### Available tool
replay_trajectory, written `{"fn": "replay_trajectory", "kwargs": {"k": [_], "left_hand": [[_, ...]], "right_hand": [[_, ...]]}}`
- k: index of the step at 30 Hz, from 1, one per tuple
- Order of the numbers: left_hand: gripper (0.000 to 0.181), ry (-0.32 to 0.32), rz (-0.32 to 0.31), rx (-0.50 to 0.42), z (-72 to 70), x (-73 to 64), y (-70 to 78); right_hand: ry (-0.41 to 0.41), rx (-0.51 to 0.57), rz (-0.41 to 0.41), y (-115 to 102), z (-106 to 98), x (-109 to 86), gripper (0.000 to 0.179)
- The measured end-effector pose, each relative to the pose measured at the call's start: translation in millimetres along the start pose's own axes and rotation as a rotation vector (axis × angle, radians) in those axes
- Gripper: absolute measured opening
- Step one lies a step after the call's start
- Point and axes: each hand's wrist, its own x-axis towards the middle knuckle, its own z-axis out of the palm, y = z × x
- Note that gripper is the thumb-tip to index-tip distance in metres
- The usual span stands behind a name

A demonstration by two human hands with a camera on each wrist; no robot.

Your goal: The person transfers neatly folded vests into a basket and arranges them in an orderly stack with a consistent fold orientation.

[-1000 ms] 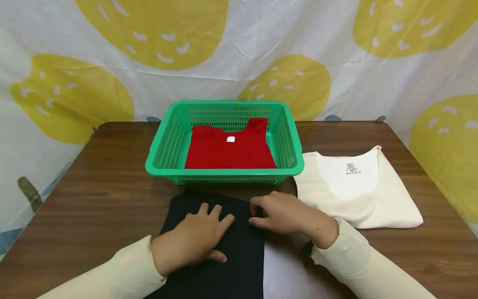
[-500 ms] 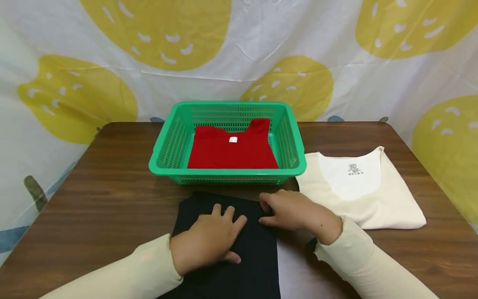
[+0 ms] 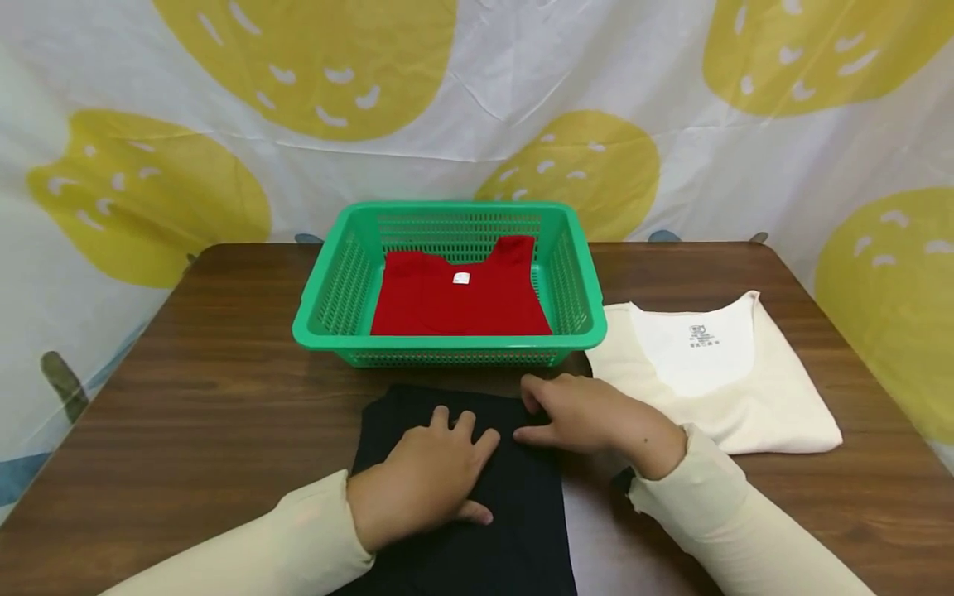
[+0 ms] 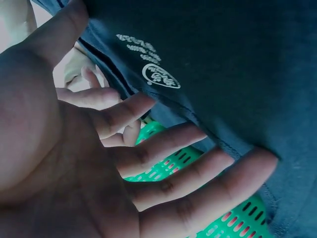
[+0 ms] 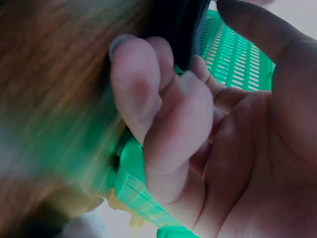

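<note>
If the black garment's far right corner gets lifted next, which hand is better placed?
Probably the right hand: it is curled right by that corner of the black garment. The left hand is spread over the garment, farther away.

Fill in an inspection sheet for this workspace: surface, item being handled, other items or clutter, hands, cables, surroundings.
Surface: brown wood-grain table.
Item being handled: black garment, laid out in front of the basket; its near end runs out of the head view.
Other items or clutter: green basket holding a red garment with a white label; cream garment lying to the right.
Hands: left hand rests on the black garment, fingers spread; right hand is at its far right corner, fingers curled; cannot tell if it grips the cloth.
Cables: nothing seen.
Surroundings: white backdrop with yellow shapes behind the table.
</note>
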Motion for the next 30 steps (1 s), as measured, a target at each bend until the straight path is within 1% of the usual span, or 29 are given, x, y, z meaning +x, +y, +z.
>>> {"fn": "replay_trajectory", "kwargs": {"k": [2, 4, 6, 9, 11, 13, 15, 17, 18, 20, 21, 23, 27, 30], "left_hand": [[0.08, 0.011, 0.012, -0.01, 2.7, -0.5, -2.8], [0.079, 0.022, 0.028, -0.044, 3.7, -0.8, -8.3], [0.077, 0.018, 0.053, -0.09, 3.5, -1.5, -16.8], [0.067, 0.018, 0.112, -0.207, 2.1, -4.5, -33.0], [0.057, 0.042, 0.158, -0.301, 1.6, -7.4, -44.2], [0.047, 0.11, 0.198, -0.368, 1.5, -10.2, -54.7], [0.04, 0.196, 0.215, -0.393, 2.6, -12.3, -63.9], [0.037, 0.27, 0.207, -0.39, 4.6, -14.0, -71.5], [0.037, 0.297, 0.201, -0.384, 6.2, -14.5, -74.7], [0.038, 0.319, 0.19, -0.378, 10.3, -14.8, -80.0], [0.039, 0.321, 0.186, -0.376, 12.9, -14.9, -82.3], [0.045, 0.305, 0.172, -0.38, 17.9, -15.1, -86.4], [0.058, 0.237, 0.115, -0.386, 25.5, -15.3, -94.3], [0.064, 0.205, 0.087, -0.401, 27.2, -14.8, -99.9]], "right_hand": [[0.001, -0.007, 0.002, 0.5, 0.7, 0.4, 0.029], [-0.005, -0.013, 0.0, 0.9, 1.6, 0.6, 0.029], [-0.015, -0.014, 0.001, 0.6, 1.9, 0.6, 0.028], [-0.025, -0.015, 0.0, 0.5, 3.1, 0.4, 0.03], [-0.025, -0.015, 0.0, 0.5, 4.4, 0.1, 0.031], [-0.023, -0.022, -0.005, 1.0, 5.3, -0.6, 0.031], [-0.02, -0.022, -0.007, 1.6, 5.7, -1.5, 0.031], [-0.018, -0.015, -0.005, 2.3, 6.1, -2.0, 0.032], [-0.019, -0.005, -0.002, 2.7, 6.2, -2.2, 0.032], [-0.024, 0.014, 0.004, 3.3, 6.5, -2.3, 0.034], [-0.026, 0.028, 0.007, 3.3, 6.6, -2.2, 0.035], [-0.03, 0.05, 0.011, 3.4, 6.9, -1.7, 0.038], [-0.032, 0.053, 0.016, 2.3, 6.4, -0.3, 0.047], [-0.033, 0.037, 0.033, 1.5, 4.9, 0.7, 0.049]]}}
